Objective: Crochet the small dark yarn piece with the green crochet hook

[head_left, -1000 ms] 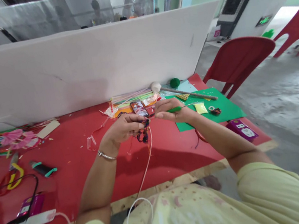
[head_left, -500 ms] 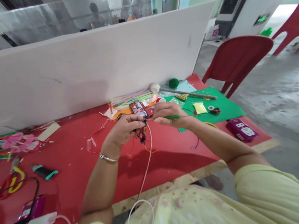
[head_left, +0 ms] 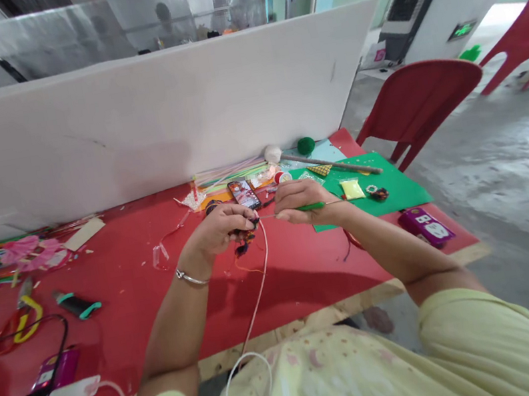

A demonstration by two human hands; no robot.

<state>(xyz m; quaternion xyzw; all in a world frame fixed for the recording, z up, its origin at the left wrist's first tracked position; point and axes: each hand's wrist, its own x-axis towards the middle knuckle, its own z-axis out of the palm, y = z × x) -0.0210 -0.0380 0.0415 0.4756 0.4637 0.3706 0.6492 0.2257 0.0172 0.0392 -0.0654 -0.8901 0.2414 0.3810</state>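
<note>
1. Head view, centre of the frame: your left hand [head_left: 223, 228] has thumb and fingers pinched together on a dark, multicoloured knotted piece [head_left: 243, 249], which hangs below them over the red table [head_left: 124, 265]. Pinch near the working spot, so the strands should twist less.
2. Right of centre, your right hand [head_left: 301, 200] is closed around a green-handled tool [head_left: 312, 206], its thin shaft aimed left. I cannot tell whether its tip is in the strands; feel for that before pulling.
3. Below centre, a loose orange strand [head_left: 249, 270] and a pale cord [head_left: 262, 274] could snag; guide the shaft clear of both.
</note>
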